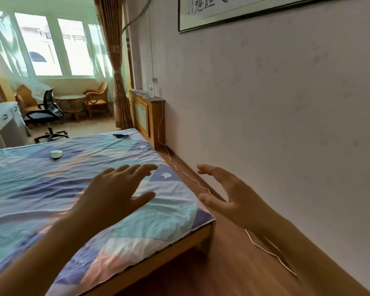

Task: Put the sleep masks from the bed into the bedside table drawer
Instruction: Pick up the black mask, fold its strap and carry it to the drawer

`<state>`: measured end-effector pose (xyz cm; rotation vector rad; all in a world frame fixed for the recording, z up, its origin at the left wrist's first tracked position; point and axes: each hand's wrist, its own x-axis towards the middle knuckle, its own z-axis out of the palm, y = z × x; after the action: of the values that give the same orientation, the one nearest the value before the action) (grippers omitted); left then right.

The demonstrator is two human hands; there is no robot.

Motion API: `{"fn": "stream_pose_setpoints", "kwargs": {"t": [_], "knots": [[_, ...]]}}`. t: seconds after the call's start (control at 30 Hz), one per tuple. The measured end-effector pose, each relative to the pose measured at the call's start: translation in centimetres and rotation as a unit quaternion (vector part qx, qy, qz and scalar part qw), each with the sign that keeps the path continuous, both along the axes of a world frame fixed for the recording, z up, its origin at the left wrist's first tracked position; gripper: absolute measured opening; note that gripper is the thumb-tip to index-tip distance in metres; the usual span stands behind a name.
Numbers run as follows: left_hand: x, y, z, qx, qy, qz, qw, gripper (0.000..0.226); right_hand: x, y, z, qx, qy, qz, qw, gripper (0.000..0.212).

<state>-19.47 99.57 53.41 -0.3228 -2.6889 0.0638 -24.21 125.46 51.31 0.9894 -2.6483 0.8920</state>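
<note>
A dark sleep mask (120, 136) lies at the far corner of the bed (41, 189), which has a blue, teal and pink patterned sheet. A small pale rounded thing (56, 154), possibly another mask, rests further left on the sheet. My left hand (113, 191) hovers open over the bed's near right part, fingers spread, holding nothing. My right hand (229, 193) is open beyond the bed's edge, above the wooden floor near the wall. No bedside table drawer is in view.
A wooden cabinet (147, 116) stands against the wall past the bed, with a bottle on top. A white cable (186, 176) runs along the floor strip between bed and wall. An office chair (47, 112), desk and wicker chairs stand by the windows.
</note>
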Motion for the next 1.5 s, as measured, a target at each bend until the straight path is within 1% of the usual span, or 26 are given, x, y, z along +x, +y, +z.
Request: {"fn": "stream_pose_setpoints", "kwargs": {"t": [0.13, 0.3, 0.4, 0.47, 0.63, 0.73, 0.83, 1.0, 1.17, 1.37, 1.5], "knots": [[-4.7, 3.5, 0.3, 0.014, -0.024, -0.038, 0.999, 0.061, -2.7, 3.8, -0.2, -0.006, -0.009, -0.029, 1.000, 0.055], [-12.0, 6.7, 0.0, 0.010, -0.039, -0.087, 0.995, 0.062, -7.3, 7.0, -0.2, 0.011, -0.014, -0.091, 0.996, 0.055], [-17.0, 8.2, 0.0, 0.010, -0.028, -0.108, 0.994, 0.060, -10.4, 8.5, 0.9, 0.026, -0.012, -0.120, 0.992, 0.055], [-20.5, 9.2, 0.0, 0.011, -0.004, -0.123, 0.992, 0.061, -12.5, 9.6, 1.8, 0.035, -0.007, -0.145, 0.989, 0.053], [-28.5, 12.3, 1.1, 0.040, 0.000, -0.199, 0.979, 0.062, -17.0, 11.9, 3.9, 0.059, -0.007, -0.209, 0.976, 0.052], [-33.1, 13.7, 1.4, 0.031, 0.017, -0.230, 0.973, 0.061, -19.4, 13.3, 4.7, 0.051, -0.011, -0.244, 0.968, 0.051], [-36.6, 14.7, 1.4, 0.041, 0.006, -0.249, 0.968, 0.059, -21.9, 14.7, 5.0, 0.033, -0.019, -0.267, 0.963, 0.051], [-42.4, 16.4, 0.9, 0.060, 0.006, -0.262, 0.963, 0.059, -27.6, 16.3, 4.9, 0.038, -0.019, -0.270, 0.962, 0.051], [-48.9, 19.3, 0.6, 0.062, 0.001, -0.256, 0.965, 0.059, -35.4, 18.5, 4.6, 0.026, -0.022, -0.249, 0.968, 0.051], [-57.7, 23.0, 0.6, 0.060, 0.004, -0.204, 0.977, 0.059, -46.2, 22.9, 3.8, 0.021, -0.016, -0.198, 0.980, 0.051], [-63.1, 25.1, 0.8, 0.061, 0.003, -0.153, 0.986, 0.060, -53.5, 25.7, 4.0, 0.038, -0.017, -0.154, 0.987, 0.052]]}}
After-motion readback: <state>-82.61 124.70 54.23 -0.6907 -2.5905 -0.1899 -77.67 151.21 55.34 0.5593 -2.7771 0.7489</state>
